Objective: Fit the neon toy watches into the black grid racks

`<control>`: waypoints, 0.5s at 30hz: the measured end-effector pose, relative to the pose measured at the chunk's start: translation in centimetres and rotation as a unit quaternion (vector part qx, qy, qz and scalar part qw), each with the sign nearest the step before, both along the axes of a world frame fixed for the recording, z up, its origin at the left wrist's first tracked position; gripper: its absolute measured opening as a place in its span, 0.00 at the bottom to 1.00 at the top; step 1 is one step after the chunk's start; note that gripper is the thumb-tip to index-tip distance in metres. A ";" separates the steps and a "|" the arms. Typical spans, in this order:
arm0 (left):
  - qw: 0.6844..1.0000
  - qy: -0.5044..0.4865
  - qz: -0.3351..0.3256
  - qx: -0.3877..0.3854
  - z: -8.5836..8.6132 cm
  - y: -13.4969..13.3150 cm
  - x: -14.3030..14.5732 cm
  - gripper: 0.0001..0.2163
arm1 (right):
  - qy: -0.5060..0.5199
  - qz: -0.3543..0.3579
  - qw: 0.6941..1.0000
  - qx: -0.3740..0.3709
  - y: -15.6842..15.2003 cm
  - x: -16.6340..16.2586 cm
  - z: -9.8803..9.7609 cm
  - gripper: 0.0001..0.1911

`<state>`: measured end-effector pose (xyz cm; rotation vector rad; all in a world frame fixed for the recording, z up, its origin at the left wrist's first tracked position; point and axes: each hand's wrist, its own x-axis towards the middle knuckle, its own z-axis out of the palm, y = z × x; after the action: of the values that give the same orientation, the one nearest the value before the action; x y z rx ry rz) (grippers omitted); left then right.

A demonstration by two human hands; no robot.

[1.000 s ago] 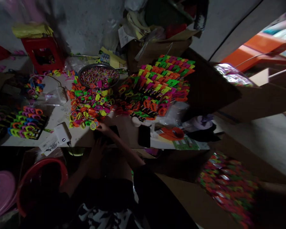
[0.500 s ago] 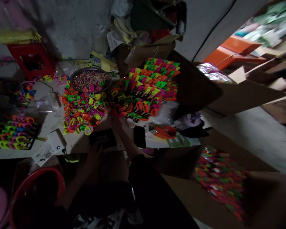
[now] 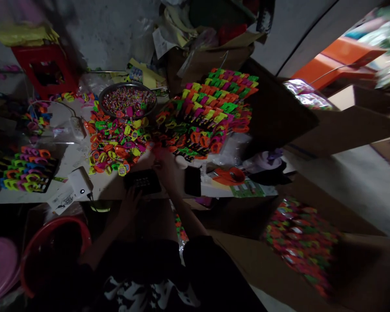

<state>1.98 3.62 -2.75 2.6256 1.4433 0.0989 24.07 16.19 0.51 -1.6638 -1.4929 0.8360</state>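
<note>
In dim light, my left hand [image 3: 132, 204] lies at the near edge of a flat black board [image 3: 143, 181] with small pale marks; its fingers are spread. My right hand [image 3: 165, 167] is above the table just past the board's right corner, fingers curled together. An orange-red patch shows at its fingertips, too dark to name. Beyond the hands lies a heap of colourful toy watches [image 3: 117, 145]. To its right, rows of toy watches [image 3: 211, 106] stand stacked on black holders.
Behind the heap stands a metal bowl [image 3: 102, 104] of small colourful pieces. A black phone-like slab [image 3: 193, 181], orange scissors [image 3: 229, 175] and a white power bank [image 3: 80, 182] lie along the front edge. A red basin [image 3: 27, 264] is below left; an open carton [image 3: 247, 260] of wrapped toys is below right.
My right hand has drawn back slightly from the watches, its fingers now curled over the board's far right corner. My left hand stays at the board. The whole view has shifted a little.
</note>
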 end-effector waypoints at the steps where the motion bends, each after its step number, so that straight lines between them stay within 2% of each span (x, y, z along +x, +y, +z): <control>1: 1.000 0.000 0.003 -0.001 0.0 0.0 0.1 0.39 | 0.011 0.002 1.000 0.002 -0.1 -0.8 0.1 0.15; 4: 1.000 0.004 0.007 -0.008 -0.4 -0.1 0.2 0.38 | 0.018 0.033 0.999 -0.004 -0.1 -3.4 -0.1 0.09; 8: 1.000 0.012 0.008 -0.014 -1.1 0.0 0.3 0.37 | 0.026 0.100 0.995 -0.005 0.0 -6.0 -0.8 0.13; 15: 1.000 0.014 0.008 -0.014 -0.6 -0.1 0.3 0.38 | 0.032 0.169 0.985 -0.021 -0.4 -7.0 -1.2 0.09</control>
<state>2.28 3.55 -3.35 2.6023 1.4642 0.0441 17.05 15.83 -0.70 -1.4171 -1.7495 1.0971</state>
